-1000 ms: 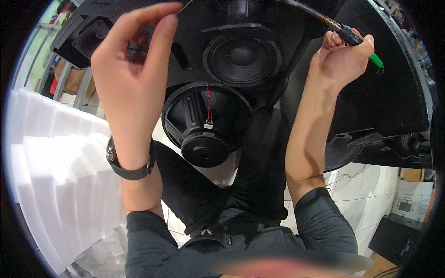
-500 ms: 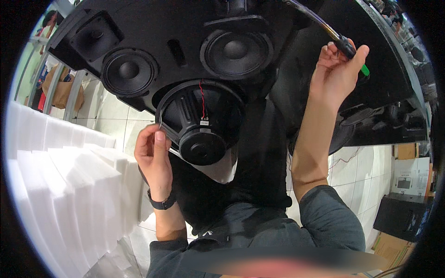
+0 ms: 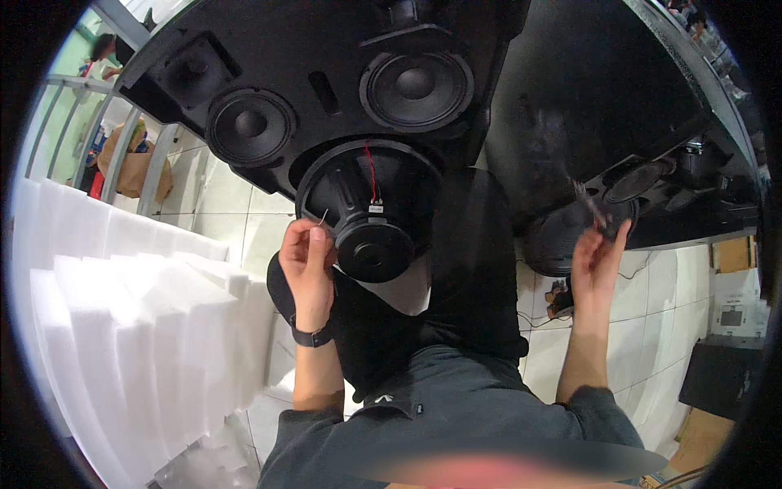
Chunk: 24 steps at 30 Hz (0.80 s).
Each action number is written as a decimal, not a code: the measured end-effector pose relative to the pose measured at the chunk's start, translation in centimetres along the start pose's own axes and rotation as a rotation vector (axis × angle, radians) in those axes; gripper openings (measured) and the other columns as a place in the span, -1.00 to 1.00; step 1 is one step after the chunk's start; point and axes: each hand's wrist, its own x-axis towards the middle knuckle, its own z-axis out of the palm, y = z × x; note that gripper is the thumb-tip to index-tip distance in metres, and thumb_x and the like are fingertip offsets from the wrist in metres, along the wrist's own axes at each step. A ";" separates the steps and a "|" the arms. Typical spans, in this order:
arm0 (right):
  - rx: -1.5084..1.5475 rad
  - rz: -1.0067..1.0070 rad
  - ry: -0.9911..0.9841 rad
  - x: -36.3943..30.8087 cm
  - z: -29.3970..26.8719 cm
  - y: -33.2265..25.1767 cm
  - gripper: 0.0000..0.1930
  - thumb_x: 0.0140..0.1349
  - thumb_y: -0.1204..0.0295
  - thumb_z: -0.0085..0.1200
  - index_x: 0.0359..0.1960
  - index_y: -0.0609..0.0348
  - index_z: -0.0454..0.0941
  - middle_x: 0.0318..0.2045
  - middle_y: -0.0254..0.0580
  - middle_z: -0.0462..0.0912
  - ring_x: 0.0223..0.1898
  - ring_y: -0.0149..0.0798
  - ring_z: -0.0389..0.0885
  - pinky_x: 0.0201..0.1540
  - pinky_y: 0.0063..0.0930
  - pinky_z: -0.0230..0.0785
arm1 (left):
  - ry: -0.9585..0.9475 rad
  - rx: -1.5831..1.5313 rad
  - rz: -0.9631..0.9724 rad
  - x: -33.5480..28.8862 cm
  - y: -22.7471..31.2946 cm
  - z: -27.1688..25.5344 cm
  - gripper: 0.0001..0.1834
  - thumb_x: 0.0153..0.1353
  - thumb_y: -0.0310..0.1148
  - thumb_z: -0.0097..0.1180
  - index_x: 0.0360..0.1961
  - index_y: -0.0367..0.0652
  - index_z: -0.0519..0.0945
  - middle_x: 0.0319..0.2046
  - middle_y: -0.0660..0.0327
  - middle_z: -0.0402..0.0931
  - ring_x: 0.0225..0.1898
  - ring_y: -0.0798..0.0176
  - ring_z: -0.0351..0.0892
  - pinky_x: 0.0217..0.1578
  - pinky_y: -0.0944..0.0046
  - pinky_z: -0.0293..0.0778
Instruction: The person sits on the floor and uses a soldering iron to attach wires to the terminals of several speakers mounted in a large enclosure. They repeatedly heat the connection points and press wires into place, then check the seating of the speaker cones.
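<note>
My left hand [image 3: 309,265] is pinched shut on a thin pale wire [image 3: 325,218], whose short curved end sticks up from the fingertips. Just beside it is a large black woofer [image 3: 376,251], magnet side up, with a white terminal tag and a red lead running up to the black speaker cabinet [image 3: 314,151]. On the right, my right hand [image 3: 597,259] is closed around a screwdriver [image 3: 584,196] with a shiny shaft. Motion smears that tool, and its handle is mostly hidden in the palm. Behind this hand sits another dark woofer [image 3: 554,236].
Two round mid-size speakers [image 3: 251,126] [image 3: 417,91] are set in the cabinet. Stacked white foam sheets [image 3: 138,326] stand at the left. A second black cabinet [image 3: 586,90] fills the right. Cables and a small dark object [image 3: 560,299] lie on the tiled floor; cartons stand farther right.
My right hand has come down toward me, bringing the screwdriver lower. My left hand appears shifted right along with the whole view, still pinching the wire beside the woofer.
</note>
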 end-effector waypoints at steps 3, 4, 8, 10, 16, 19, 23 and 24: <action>0.042 0.136 -0.074 -1.3 -8.1 -2.2 -0.54 0.44 -0.01 0.14 -0.03 0.19 0.56 -0.22 -0.27 0.65 -0.33 -0.45 0.52 -0.19 -0.60 0.49 | -0.002 -0.022 -0.019 1.0 -1.0 1.0 -0.86 0.50 -0.28 0.14 -0.08 -0.09 0.51 -0.38 0.42 0.41 -0.44 0.55 0.30 -0.44 0.51 0.24; 0.055 0.156 -0.053 -1.5 -10.6 -2.4 -0.53 0.47 -0.02 0.10 0.00 0.21 0.56 -0.16 -0.23 0.67 -0.28 -0.43 0.57 -0.14 -0.58 0.51 | 0.023 0.014 0.057 1.4 -1.2 1.3 -0.86 0.51 -0.27 0.13 -0.09 -0.08 0.50 -0.38 0.41 0.41 -0.42 0.54 0.31 -0.43 0.50 0.24; -0.114 -0.019 0.245 -2.7 -22.2 -3.5 -0.49 0.55 0.00 -0.07 0.12 0.25 0.54 0.06 -0.13 0.68 -0.01 -0.32 0.63 0.01 -0.53 0.49 | -0.027 0.129 0.194 4.0 -1.8 3.5 -0.77 0.54 -0.11 0.05 -0.10 -0.04 0.49 -0.37 0.38 0.39 -0.35 0.43 0.35 -0.31 0.41 0.32; 0.021 0.016 -0.218 -3.4 -28.8 -4.7 -0.68 0.55 0.05 -0.03 -0.12 0.03 0.57 -0.22 -0.33 0.68 -0.27 -0.50 0.58 -0.22 -0.61 0.44 | -0.008 0.339 0.284 5.4 -2.0 4.3 -0.67 0.55 0.00 -0.02 -0.07 -0.05 0.51 -0.32 0.33 0.44 -0.27 0.35 0.41 -0.13 0.24 0.46; -0.209 -0.321 0.827 -2.7 -42.4 -5.1 -0.65 0.43 0.13 0.21 -0.31 0.15 0.47 -0.47 -0.22 0.62 -0.56 -0.36 0.55 -0.50 -0.51 0.47 | -0.231 0.330 0.246 6.6 -3.0 3.5 -0.58 0.52 0.00 0.01 0.08 -0.14 0.50 -0.09 0.21 0.52 -0.09 0.29 0.54 -0.14 0.30 0.55; -0.335 -0.544 0.987 -2.3 -45.0 -3.1 -0.64 0.45 0.18 0.18 -0.23 0.29 0.44 -0.39 -0.03 0.68 -0.53 -0.26 0.70 -0.51 -0.47 0.60 | -0.358 0.201 0.080 6.8 -2.8 3.0 -0.66 0.53 -0.12 -0.02 0.08 -0.15 0.50 -0.02 0.15 0.54 0.08 0.19 0.55 -0.01 0.22 0.57; -0.383 -0.615 1.112 -3.2 -46.2 -0.4 -0.66 0.48 0.27 0.12 -0.12 0.42 0.46 -0.32 0.03 0.70 -0.51 -0.27 0.72 -0.45 -0.47 0.67 | -0.379 0.158 0.061 6.5 -3.2 4.3 -0.69 0.50 -0.22 -0.02 0.08 -0.22 0.49 0.03 0.09 0.54 0.14 0.15 0.52 0.18 0.15 0.50; -0.385 -0.617 1.148 -3.5 -46.3 -0.1 -0.67 0.48 0.29 0.10 -0.13 0.44 0.48 -0.33 0.04 0.71 -0.50 -0.25 0.73 -0.43 -0.45 0.68 | -0.361 0.173 0.026 6.2 -3.2 4.8 -0.68 0.50 -0.22 -0.02 0.09 -0.24 0.48 0.04 0.08 0.54 0.15 0.13 0.52 0.20 0.12 0.48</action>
